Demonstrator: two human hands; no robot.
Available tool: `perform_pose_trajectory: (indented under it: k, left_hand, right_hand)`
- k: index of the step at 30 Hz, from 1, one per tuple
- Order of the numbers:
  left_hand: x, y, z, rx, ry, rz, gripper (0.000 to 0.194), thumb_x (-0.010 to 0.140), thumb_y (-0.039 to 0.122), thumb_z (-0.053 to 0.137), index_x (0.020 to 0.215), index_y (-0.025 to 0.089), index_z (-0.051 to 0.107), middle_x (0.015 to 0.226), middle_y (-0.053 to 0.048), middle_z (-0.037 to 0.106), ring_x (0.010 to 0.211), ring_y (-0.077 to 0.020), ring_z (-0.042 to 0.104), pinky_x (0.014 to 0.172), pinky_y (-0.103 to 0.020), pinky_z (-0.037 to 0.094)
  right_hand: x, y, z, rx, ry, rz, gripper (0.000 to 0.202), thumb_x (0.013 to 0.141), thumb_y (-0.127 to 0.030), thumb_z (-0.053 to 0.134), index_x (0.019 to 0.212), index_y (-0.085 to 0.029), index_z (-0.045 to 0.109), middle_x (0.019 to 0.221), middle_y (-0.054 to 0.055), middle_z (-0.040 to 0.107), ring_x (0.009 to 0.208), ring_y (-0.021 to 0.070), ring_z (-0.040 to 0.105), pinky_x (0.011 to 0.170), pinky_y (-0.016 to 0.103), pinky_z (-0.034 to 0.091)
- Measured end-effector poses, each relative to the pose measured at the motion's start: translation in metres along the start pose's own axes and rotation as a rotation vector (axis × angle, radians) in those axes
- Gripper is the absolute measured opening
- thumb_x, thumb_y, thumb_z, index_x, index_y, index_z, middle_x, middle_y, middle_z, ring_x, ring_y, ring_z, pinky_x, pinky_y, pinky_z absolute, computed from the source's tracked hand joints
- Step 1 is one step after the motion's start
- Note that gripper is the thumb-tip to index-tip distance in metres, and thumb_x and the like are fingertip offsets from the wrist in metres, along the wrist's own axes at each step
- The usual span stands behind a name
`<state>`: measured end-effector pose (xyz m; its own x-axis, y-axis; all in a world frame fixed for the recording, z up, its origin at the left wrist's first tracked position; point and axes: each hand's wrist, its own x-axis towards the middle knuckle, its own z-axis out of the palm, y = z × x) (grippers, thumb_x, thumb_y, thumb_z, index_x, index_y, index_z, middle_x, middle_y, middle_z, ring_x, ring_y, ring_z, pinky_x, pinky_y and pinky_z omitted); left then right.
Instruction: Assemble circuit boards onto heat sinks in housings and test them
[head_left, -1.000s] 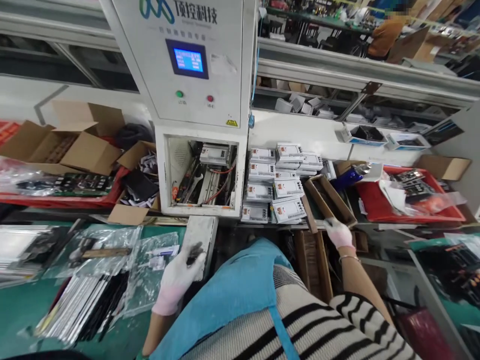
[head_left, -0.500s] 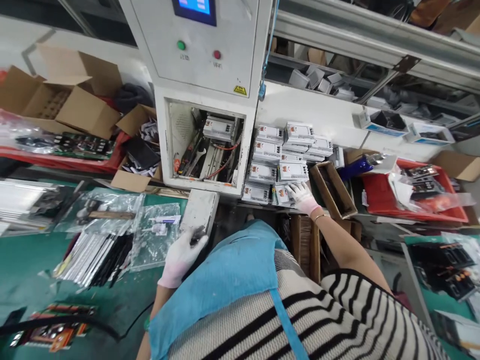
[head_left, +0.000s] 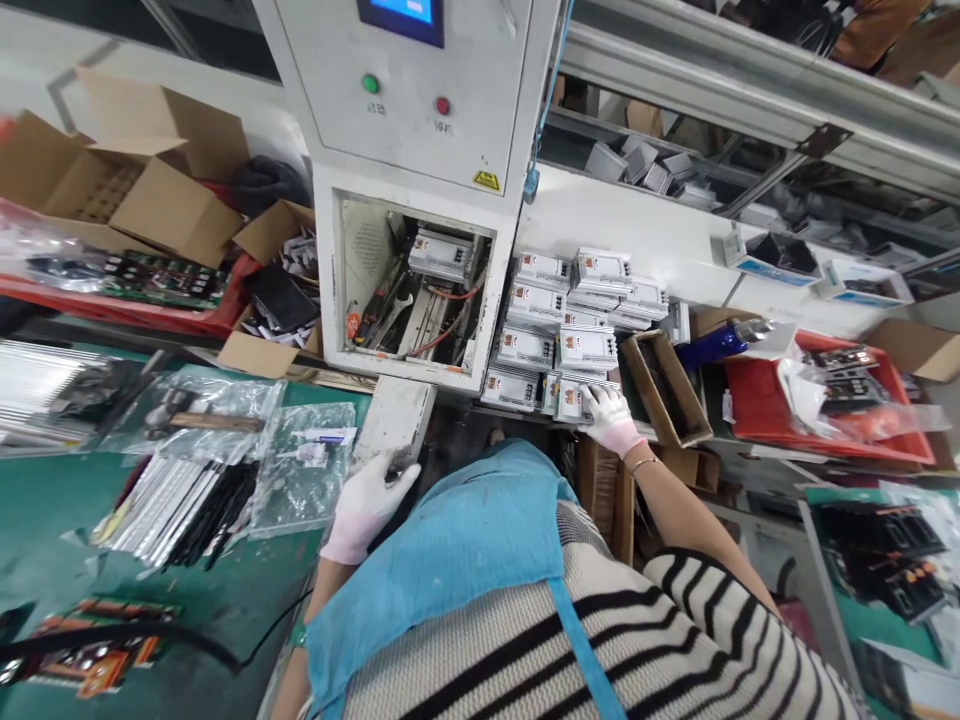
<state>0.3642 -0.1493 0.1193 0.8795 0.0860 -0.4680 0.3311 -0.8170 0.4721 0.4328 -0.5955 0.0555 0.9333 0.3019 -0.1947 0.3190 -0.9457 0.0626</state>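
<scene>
My right hand (head_left: 613, 420), in a white glove, has its fingers curled over the right end of a silver-cased power supply unit (head_left: 570, 400) at the front of the stacks. The thumb is hidden. Neat piles of similar silver units (head_left: 525, 347) with orange logos stand behind and to the left. My left hand (head_left: 367, 508), gloved too, rests at the near end of a grey metal block (head_left: 394, 415) jutting from the machine. Its thumb and fingers are apart beside a dark spot on the block. One more silver unit (head_left: 441, 255) lies inside the machine's opening.
The white machine cabinet (head_left: 416, 120) rises ahead with green and red buttons. A wooden tray (head_left: 667, 388), a blue power tool (head_left: 720, 342) and a red bin (head_left: 757, 400) stand right. On the left green bench lie a hammer (head_left: 214, 422), bagged strips and circuit boards (head_left: 97, 650).
My right hand has moved slightly down and right, and the front unit under it has shifted out a little from the pile. The left hand stays at the block; the view has tilted slightly.
</scene>
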Motion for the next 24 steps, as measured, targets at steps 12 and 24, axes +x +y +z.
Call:
perform_pose_trajectory:
  k: [12,24]
  left_hand:
    - [0.009,0.010,0.003,-0.024,-0.056,-0.012,0.063,0.080,0.058,0.041,0.122,0.016,0.060,0.121,-0.011,0.068,0.117,-0.0285,0.062,0.101,-0.039,0.050]
    - [0.013,0.016,0.007,-0.034,-0.035,-0.047,0.059,0.078,0.059,0.042,0.113,0.018,0.063,0.113,-0.010,0.071,0.110,-0.0280,0.065,0.097,-0.038,0.051]
  right_hand:
    - [0.034,0.031,-0.026,0.052,0.029,0.058,0.069,0.087,-0.044,0.058,0.147,-0.015,0.045,0.137,0.017,0.056,0.123,0.0326,0.049,0.104,0.041,0.036]
    - [0.145,0.073,-0.035,0.096,-0.049,0.270,0.047,0.101,-0.031,0.033,0.142,-0.021,0.052,0.112,0.011,0.072,0.100,0.0228,0.066,0.086,0.030,0.048]
